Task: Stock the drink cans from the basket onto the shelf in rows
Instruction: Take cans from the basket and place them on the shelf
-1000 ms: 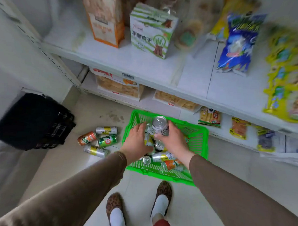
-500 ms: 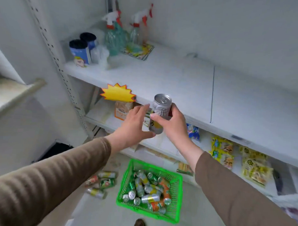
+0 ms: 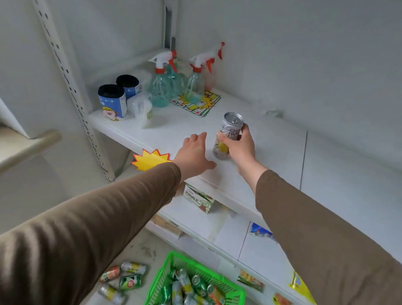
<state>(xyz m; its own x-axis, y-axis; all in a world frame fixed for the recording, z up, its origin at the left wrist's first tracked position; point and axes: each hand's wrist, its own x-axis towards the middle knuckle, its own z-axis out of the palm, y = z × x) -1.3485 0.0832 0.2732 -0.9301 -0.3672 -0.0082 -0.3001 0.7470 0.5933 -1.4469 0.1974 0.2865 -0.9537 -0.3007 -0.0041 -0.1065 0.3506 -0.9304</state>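
One can (image 3: 228, 136) stands upright on the white shelf (image 3: 275, 155), near its front edge, with the right hand (image 3: 240, 145) wrapped round it as the grip, fingers behind and thumb in front. Just to its left the left hand (image 3: 194, 155) lies flat on the shelf, fingers relaxed, holding nothing and not touching the can. Farther back on the shelf stand two spray bottles (image 3: 175, 83) and two blue tubs (image 3: 118, 96) (well apart from the can). Down on the floor the green basket (image 3: 234, 292) holds more cans, and four loose cans (image 3: 122, 280) lie beside it.
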